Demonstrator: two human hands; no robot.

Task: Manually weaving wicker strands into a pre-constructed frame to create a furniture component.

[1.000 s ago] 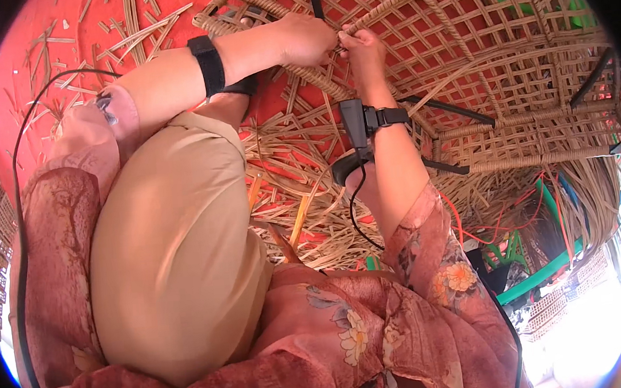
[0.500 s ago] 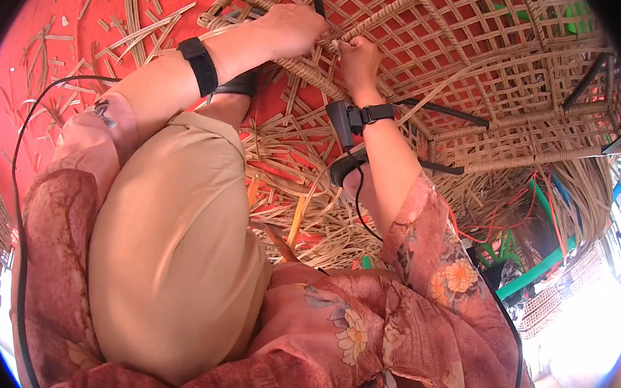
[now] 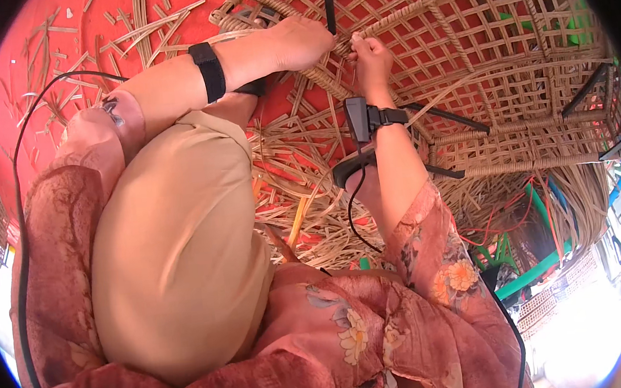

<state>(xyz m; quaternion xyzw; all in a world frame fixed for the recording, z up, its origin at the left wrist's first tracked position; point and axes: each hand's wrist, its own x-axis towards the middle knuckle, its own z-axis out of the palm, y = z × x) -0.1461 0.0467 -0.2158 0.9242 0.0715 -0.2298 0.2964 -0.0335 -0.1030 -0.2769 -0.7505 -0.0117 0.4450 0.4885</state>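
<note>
A large openwork piece woven from tan, cane-like strips [image 3: 452, 44], with wrapped ribs, stands in front of me. My left hand [image 3: 304, 43] is closed at the corner where a wrapped edge [image 3: 325, 82] meets the weave, beside a black bar [image 3: 329, 3]. Its fingertips are turned away, so what they grip is hidden. Just to the right, my right hand [image 3: 372, 59] is raised with thumb and fingers pinched together. A thin pale strip seems to be between them, close to the woven surface. The two hands are apart by a small gap.
Loose cut strips [image 3: 294, 170] litter the red floor [image 3: 68, 38] around my feet. Black frame legs [image 3: 450, 119] stick out from the woven piece. A strip bundle [image 3: 581, 198] and green tubing [image 3: 536, 275] lie at the right. A black cable [image 3: 18, 217] runs along my left arm.
My right hand has drawn slightly right and down, its fingers lifting a little away from my left hand. The view has shifted slightly; my left hand stays at the corner.
</note>
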